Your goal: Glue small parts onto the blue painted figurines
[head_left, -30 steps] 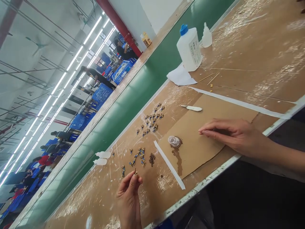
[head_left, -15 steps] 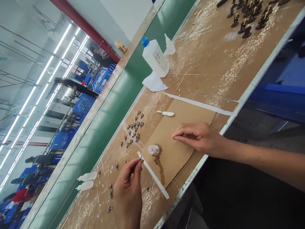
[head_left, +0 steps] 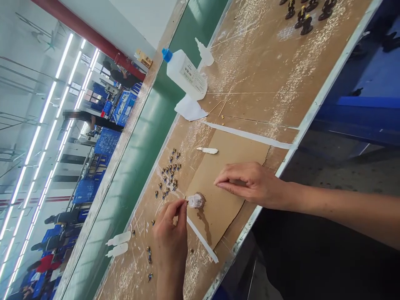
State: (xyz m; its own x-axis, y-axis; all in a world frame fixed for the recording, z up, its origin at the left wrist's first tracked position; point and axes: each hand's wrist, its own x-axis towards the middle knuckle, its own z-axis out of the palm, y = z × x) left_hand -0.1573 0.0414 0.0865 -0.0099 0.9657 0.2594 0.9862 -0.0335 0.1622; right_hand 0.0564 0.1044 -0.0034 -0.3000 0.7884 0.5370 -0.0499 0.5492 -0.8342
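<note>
My left hand (head_left: 171,233) is pinched shut on a tiny gold and blue part, held at the edge of a small clear glue dish (head_left: 196,201) that sits on a sheet of cardboard (head_left: 231,158). My right hand (head_left: 250,183) rests on the cardboard with its fingers together and extended flat, holding nothing. Several small blue and gold parts (head_left: 168,175) lie scattered on the bench left of the dish. A few more lie near my left wrist (head_left: 149,255).
A white bottle with a blue cap (head_left: 184,73), a small dropper bottle (head_left: 204,54) and a white cloth (head_left: 190,109) stand farther along the bench. A white knife (head_left: 208,150), dark figurines (head_left: 300,14) and two small bottles (head_left: 118,243) also lie there. A green conveyor belt (head_left: 150,125) runs alongside.
My left hand has carried the pinched part from the near bench up to the glue dish. The view has swung right; my right hand stays flat on the cardboard.
</note>
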